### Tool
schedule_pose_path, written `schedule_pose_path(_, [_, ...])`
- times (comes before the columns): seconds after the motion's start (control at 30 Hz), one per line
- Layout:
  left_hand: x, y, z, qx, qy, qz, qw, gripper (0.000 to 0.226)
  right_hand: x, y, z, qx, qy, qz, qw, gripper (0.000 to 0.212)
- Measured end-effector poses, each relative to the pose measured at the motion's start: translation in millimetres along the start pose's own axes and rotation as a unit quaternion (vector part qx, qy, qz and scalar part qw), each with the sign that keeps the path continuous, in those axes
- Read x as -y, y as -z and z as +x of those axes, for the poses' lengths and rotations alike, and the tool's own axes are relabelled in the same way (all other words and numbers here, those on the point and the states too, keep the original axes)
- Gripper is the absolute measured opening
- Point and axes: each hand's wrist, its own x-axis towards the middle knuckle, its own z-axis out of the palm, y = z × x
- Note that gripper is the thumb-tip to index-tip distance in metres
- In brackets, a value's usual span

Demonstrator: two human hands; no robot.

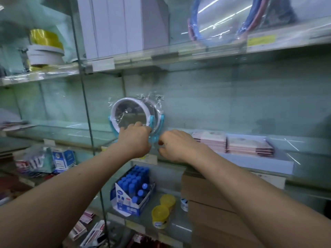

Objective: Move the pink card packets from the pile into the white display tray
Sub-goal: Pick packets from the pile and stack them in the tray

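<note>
Two stacks of pink card packets (249, 146) lie side by side in the white display tray (265, 164) on the middle glass shelf, to the right of both hands. No loose pile of packets shows. A round white mirror (132, 113) in clear wrap, on a blue stand, sits left of the tray. My left hand (134, 140) grips the mirror's lower rim. My right hand (177, 146) has curled fingers that pinch the blue stand's right side, just beside the nearest pink stack.
Glass shelves with a vertical glass divider (86, 104). Above are white boxes (118, 25), tape rolls (44, 49) and wrapped hoops (215, 24). Below sit a box of blue-capped bottles (133, 188), yellow-lidded jars (161, 213) and brown cartons (206, 203).
</note>
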Motion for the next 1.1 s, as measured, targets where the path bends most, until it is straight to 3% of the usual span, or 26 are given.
schedule_pose_path(0.2, [72,-4,-16,-0.001,0.000,-0.005,1.000,0.039,69,-10,24,0.005,-0.009,-0.009,1.000,0.032])
schedule_pose_path(0.43, [162,-7,-34,0.007,-0.006,0.006,1.000,0.050,160,-16,56,0.013,-0.008,-0.018,1.000,0.014])
schedule_pose_path(0.8, [267,-20,-51,0.061,0.013,0.031,0.998,0.057,260,-42,111,0.028,-0.018,-0.039,0.999,0.008])
schedule_pose_path(1.1, [343,-45,-25,0.063,0.060,0.027,0.996,0.048,302,-66,183,0.048,-0.015,-0.033,0.998,0.026])
